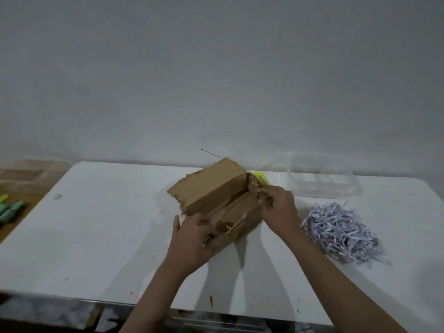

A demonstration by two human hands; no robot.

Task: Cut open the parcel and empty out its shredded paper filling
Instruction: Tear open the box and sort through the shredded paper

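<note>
A brown cardboard parcel (213, 193) lies on the white table (101, 231), its torn flaps open along the top. My left hand (194, 239) grips the parcel's near left corner. My right hand (278, 207) holds the torn flap at its right end. A heap of pale lilac and white shredded paper (341, 231) lies on the table to the right of the parcel, apart from it. A yellow-green cutter (262, 178) peeks out behind the parcel's far right corner, mostly hidden.
A clear plastic container (322, 176) stands at the back right, against the wall. On a wooden surface to the left lie green markers (10, 209) and another clear tub (26, 174). The table's front edge runs just below my forearms.
</note>
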